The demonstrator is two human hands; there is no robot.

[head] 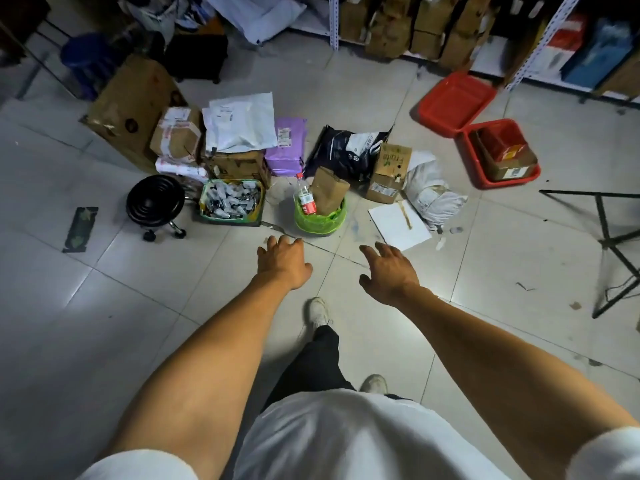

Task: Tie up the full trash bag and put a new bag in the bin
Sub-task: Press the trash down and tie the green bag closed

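Note:
A small bin lined with a bright green trash bag (320, 221) stands on the tiled floor ahead of me. Out of its top stick a plastic bottle with a red label (305, 198) and a brown cardboard piece (328, 192). My left hand (284, 261) reaches forward, fingers relaxed, just short of the bin and holding nothing. My right hand (389, 271) is stretched out to the right of it, fingers spread, also holding nothing. Both hands are apart from the bag.
A green-rimmed basket of small packets (231, 202) and a black rolling stool (155, 204) stand left of the bin. Boxes and mail bags pile up behind. Red crates (498, 154) sit at the right, a black stand (609, 244) further right. A white sheet (398, 225) lies near the bin.

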